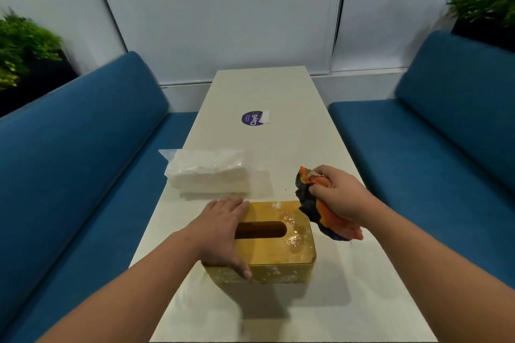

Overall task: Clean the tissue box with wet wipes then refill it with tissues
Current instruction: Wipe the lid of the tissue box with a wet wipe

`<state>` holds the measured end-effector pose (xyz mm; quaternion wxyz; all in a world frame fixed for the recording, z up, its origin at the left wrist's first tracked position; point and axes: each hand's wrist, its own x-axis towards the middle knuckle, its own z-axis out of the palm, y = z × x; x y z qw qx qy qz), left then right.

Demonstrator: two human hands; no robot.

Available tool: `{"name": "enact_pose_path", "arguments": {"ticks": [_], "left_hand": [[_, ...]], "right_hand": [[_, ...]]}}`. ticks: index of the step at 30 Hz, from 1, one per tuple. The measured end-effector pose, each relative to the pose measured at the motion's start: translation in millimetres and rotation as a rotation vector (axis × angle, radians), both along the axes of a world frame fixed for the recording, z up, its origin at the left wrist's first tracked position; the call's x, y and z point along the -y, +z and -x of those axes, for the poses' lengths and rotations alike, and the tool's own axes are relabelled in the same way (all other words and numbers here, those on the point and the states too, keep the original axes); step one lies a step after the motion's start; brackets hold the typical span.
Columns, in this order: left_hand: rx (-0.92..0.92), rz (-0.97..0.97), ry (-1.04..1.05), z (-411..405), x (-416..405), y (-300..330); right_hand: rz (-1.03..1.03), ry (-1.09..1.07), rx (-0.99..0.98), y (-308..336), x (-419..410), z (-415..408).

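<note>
Blue upholstery covers the bench seat on the left [69, 147], with a green plant [22, 44] behind its backrest. Next comes the pale, narrow table [278, 86] that runs away down the middle, and on its left half lies a clear plastic pack of white tissues [209, 172], unopened as far as one can see, just beyond the box and apart from it. The left hand [223, 234] lies flat on the left end of the yellow tissue box [278, 248], fingers straight and close together on its lid, thumb pressed against the near side wall. The box stands near the front of the table; its dark oval slot faces up and wet patches glisten on the right part of the lid and along the near side. Farther down the table sits a round purple sticker [253, 118]. To the right of the box, raised off the table, the right hand [337, 195] has its fingers curled tightly round a crumpled orange and dark cloth [323, 211], which hangs down just beside the box's right edge. A second blue bench seat [446, 133] and another plant [487, 0] fill the right side.
</note>
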<state>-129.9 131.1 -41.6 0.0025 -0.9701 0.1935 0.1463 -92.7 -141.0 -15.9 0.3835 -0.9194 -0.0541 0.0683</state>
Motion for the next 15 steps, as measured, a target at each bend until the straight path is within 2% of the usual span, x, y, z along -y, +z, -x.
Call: {"name": "enact_pose_path", "arguments": {"ticks": [4, 10, 15], "left_hand": [[-0.008, 0.014, -0.027, -2, 0, -3], [-0.025, 0.040, -0.030, -10, -1, -4], [-0.021, 0.059, -0.034, -10, -1, -4]], "right_hand": [[-0.087, 0.011, -0.111, -1, -6, -8], [0.156, 0.093, -0.036, 0, -22, -26], [0.146, 0.215, -0.084, -2, -31, -40]]}}
